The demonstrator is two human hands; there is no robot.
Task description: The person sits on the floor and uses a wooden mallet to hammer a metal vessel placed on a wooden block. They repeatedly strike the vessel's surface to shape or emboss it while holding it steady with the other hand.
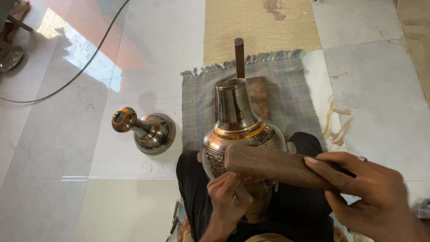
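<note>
A shiny engraved metal vase (237, 121) with copper-coloured bands rests between my knees, its neck pointing away from me. My left hand (229, 197) is pinched against its lower belly, apparently holding a small tool that I cannot make out. My right hand (358, 192) grips a thick wooden mallet (273, 166), whose head lies across the vase's belly just above the left hand.
A second metal vase (145, 130) lies on its side on the tiled floor at the left. A grey fringed mat (286, 85) carries a wooden block and stake (239, 56) beyond the vase. A black cable (85, 67) curves across the floor at upper left. A small tool (174, 217) lies by my left leg.
</note>
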